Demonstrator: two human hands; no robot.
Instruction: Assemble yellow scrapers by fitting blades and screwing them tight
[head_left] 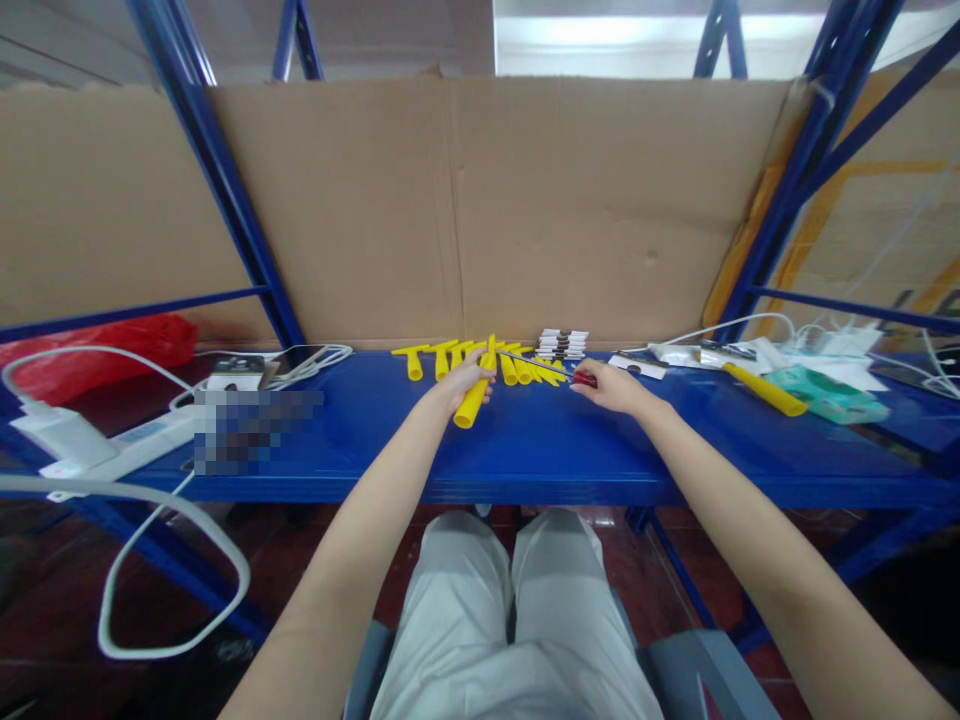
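Note:
My left hand (471, 380) is closed around a yellow T-shaped tool with a tubular handle (470, 405), its open tube end toward me. In my right hand (609, 387) is a screwdriver (584, 379) with a red handle. Its thin metal shaft points left and reaches the head of the yellow tool; whether the tip sits in a screw is too small to tell. Behind and beside my left hand, several more yellow T-shaped tools (414, 362) lie in a row on the blue table (555, 440). Past my right hand is a stack of small white-and-black packets (562, 344).
A tall cardboard sheet (600, 210) backs the table. To the left are a white power strip (142, 440), cables and a red plastic bag (105, 350). Toward the right lie another yellow tube (766, 390), a green packet (829, 396) and white cables.

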